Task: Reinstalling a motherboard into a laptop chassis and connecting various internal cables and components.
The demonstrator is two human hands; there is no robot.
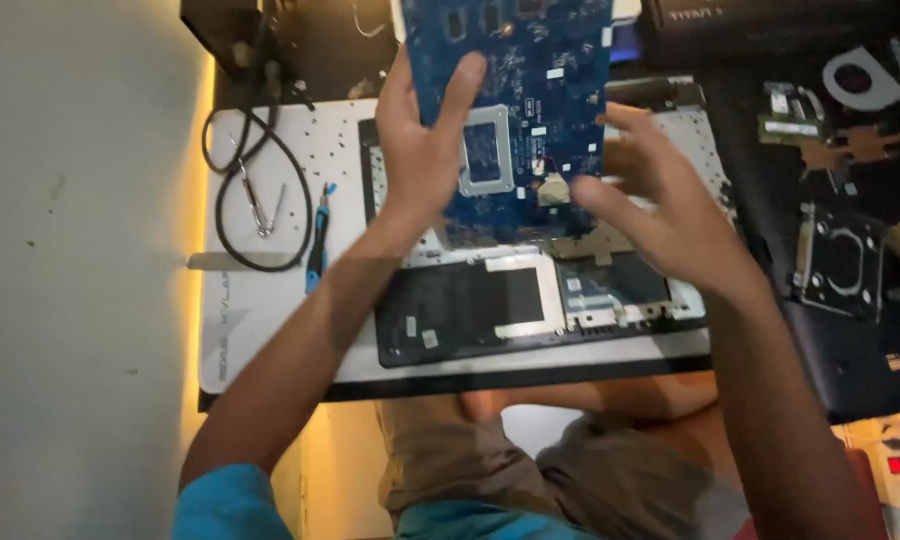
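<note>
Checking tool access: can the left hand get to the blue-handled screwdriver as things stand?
Probably not right away. The left hand is gripping the blue circuit board. The blue-handled screwdriver lies uncovered on the white mat just left of that forearm, so the path looks free once the hand lets go.

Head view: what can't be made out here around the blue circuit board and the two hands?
- Blue circuit board: its top is cut off by the upper frame edge; the left hand covers its left edge.
- Right hand: motion-blurred, so whether its fingers grip the board is unclear.
- Opened laptop base: its middle is hidden behind the board and hands.
- Parts at right, including a fan: dark, too small for detail.
</note>
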